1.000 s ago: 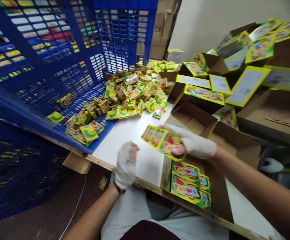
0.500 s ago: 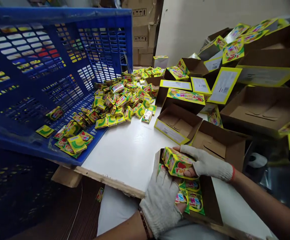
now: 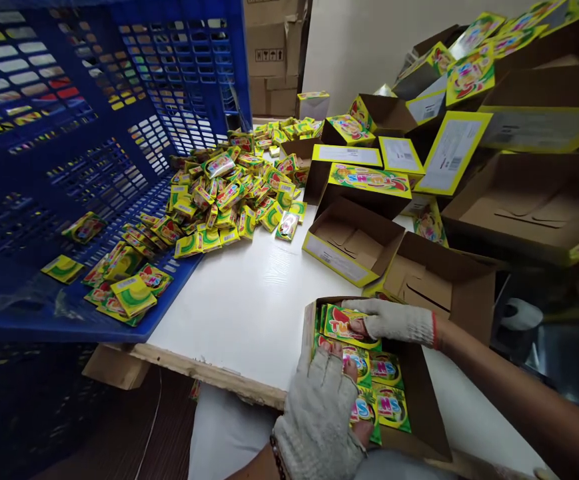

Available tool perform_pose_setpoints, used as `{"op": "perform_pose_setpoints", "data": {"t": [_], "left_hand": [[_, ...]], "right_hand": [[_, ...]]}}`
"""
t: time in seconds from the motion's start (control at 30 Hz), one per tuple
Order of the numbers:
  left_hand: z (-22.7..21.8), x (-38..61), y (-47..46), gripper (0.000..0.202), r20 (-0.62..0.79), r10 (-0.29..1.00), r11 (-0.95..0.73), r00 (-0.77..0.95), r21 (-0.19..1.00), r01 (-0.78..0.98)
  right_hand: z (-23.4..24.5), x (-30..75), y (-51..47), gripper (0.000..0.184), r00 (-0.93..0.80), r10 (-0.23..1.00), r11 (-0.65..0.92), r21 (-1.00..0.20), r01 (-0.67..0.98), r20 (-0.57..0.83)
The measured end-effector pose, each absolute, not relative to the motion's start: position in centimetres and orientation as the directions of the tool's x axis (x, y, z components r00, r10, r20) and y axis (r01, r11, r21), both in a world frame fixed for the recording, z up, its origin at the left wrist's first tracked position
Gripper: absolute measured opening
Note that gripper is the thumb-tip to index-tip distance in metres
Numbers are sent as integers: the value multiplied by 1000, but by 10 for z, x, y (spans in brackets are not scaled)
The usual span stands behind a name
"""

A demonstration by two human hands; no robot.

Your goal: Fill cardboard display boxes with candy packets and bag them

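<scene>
On the near edge of the table lies an open cardboard box (image 3: pixel 425 407), partly filled with rows of small yellow-green fruit-print packets (image 3: pixel 392 405). My right hand (image 3: pixel 394 320), in a fingerless-tipped white knit glove, grips a row of packets (image 3: pixel 338 323) from above, at the far left corner inside the box. The thumb shows on their front face; the other fingers are mostly hidden behind. My left hand (image 3: pixel 319 407), gloved likewise, rests over the box's near left side with fingers extended and thumb apart, touching packets there.
A blue plastic crate (image 3: pixel 169 293) lies tipped on its side at the left, with a heap of loose packets (image 3: pixel 234 193) spilling onto the white table (image 3: pixel 239 300). Several empty printed boxes (image 3: pixel 354 240) are piled at the right. Brown cartons (image 3: pixel 274 60) stand behind.
My right hand has lowered the row of packets into the far left part of the box and turned them more upright. My left hand stays over the near left side. The view has shifted slightly.
</scene>
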State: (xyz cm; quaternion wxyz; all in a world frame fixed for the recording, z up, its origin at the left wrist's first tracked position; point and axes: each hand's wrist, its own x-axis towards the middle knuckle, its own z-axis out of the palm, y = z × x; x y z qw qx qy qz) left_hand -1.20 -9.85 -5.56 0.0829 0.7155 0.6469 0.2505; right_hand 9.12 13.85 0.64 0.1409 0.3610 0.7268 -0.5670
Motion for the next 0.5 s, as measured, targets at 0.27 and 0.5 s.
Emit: {"op": "perform_pose_setpoints", "data": {"t": [0.27, 0.5], "left_hand": [[-40, -10, -94, 70, 288, 957, -135, 17, 396, 908], [6, -21, -43, 35, 131, 986, 60, -105, 304, 951]], "right_hand": [[14, 65, 135, 41, -596, 444, 332, -495, 803, -669], [3, 102, 108, 52, -476, 701, 32, -643, 766, -531]]}}
